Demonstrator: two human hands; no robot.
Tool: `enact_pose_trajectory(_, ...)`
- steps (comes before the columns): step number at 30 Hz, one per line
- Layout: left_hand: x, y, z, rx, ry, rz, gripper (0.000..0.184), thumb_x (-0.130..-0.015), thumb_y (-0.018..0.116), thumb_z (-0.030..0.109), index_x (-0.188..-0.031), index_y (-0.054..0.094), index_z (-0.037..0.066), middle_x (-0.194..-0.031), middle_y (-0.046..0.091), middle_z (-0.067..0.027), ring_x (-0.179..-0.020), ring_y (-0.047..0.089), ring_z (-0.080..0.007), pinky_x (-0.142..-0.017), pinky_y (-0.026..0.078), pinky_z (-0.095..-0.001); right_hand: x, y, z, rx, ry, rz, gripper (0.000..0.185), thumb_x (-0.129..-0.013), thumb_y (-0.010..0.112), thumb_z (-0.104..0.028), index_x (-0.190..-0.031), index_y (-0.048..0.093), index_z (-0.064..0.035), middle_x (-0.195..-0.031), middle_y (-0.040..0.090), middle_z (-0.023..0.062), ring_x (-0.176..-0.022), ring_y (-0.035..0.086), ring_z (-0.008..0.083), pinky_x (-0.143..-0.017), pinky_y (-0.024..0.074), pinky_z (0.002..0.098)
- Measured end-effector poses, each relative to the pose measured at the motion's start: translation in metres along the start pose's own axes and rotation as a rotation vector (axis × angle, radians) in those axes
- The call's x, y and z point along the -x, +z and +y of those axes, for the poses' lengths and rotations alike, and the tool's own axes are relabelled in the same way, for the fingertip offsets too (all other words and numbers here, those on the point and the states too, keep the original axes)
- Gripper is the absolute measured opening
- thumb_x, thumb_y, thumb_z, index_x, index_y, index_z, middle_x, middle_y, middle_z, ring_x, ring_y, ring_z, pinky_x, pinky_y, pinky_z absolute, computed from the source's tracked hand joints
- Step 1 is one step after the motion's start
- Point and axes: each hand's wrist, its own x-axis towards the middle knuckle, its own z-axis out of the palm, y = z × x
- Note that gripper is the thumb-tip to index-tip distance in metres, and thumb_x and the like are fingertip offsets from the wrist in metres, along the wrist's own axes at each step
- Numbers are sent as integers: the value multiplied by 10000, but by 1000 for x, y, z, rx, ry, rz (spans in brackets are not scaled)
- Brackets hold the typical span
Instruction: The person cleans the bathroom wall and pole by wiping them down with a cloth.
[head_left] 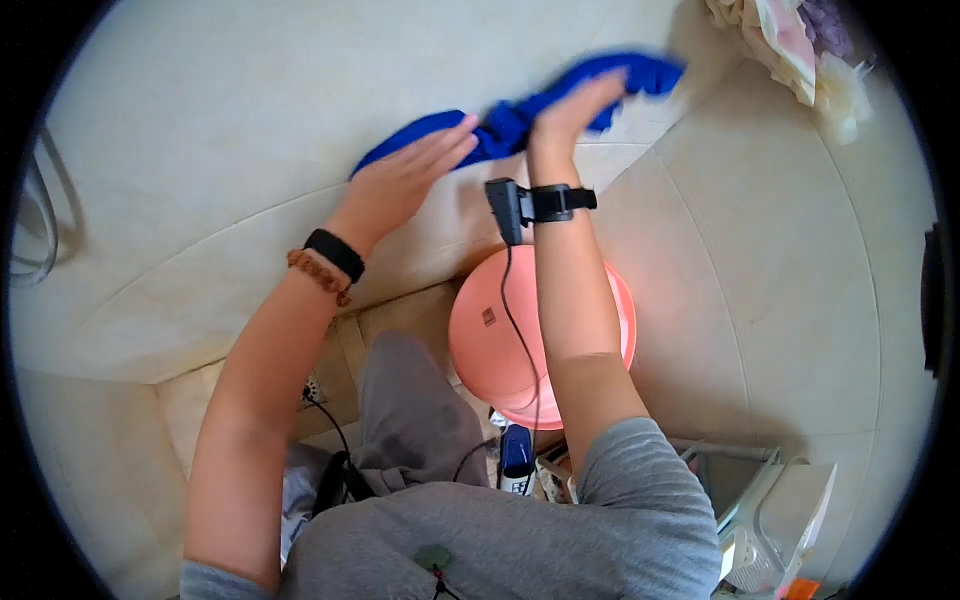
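Note:
A bright blue cloth (505, 127) lies stretched and bunched across a pale cream surface (250, 110). My left hand (410, 175) rests against the cloth's left part, its fingers straight and close together. On the cloth's right part is my right hand (580, 105), smeared by motion, with its fingers appearing stretched out flat. Cloth shows between the two hands and past the right fingertips. Black bands circle both wrists; the right one carries a small black device (508, 210) with a hanging cable.
A round pink plastic basin (490, 320) is below my right forearm. Containers and a white mesh basket (755, 570) stand at lower right. Fabric-like flowers (800, 50) hang into the upper right. A grey curved object (38, 220) is at the left edge. A dark blue bottle-like item (517, 450) is near my knee.

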Motion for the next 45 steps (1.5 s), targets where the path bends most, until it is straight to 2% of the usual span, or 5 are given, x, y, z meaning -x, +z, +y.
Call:
enact_pose_trajectory(9,193,-62,-37,-21,-319,172,491,-890,437,96,-1378,405,139,-1474,348,53,-1260,408,-112,-1102,282,-301,72,76,-89,1616,-159,-356,159,-823,559,-162,-732,681,-116,-819,686,72,-720,636,193,-645,456,333)
enact_pose_trajectory(15,195,-60,-1,9,-548,116,399,-872,532,241,-1242,557,94,-1491,320,-3,-1305,361,-156,-1128,236,-350,127,44,-90,1051,-458,-244,229,-892,426,-98,-894,475,127,-974,504,337,-893,509,446,-775,398,543)
enact_pose_trajectory(27,302,-61,-59,288,-1307,645,597,-838,609,210,-1307,392,-89,-1473,188,-283,-1297,305,-466,-1080,295,-458,279,203,-288,115,-1113,-817,254,-794,575,-156,-1025,622,-60,-1254,539,83,-1147,481,273,-998,302,570)
enact_pose_trajectory(34,303,-113,-48,722,-1172,673,562,-873,529,86,-1396,341,5,-1430,380,-154,-1327,347,-270,-1109,267,-384,310,190,-266,-514,-239,-1599,383,-800,495,-10,-1177,549,-39,-1137,603,129,-1076,544,254,-940,426,353)
enact_pose_trajectory(45,162,-165,52,507,-508,149,397,-846,540,77,-1215,481,-56,-1366,411,-238,-1258,393,-390,-1054,328,-445,112,-41,-229,403,-368,-327,349,-753,501,-103,-1071,534,36,-1151,524,240,-1116,441,418,-1036,275,492)
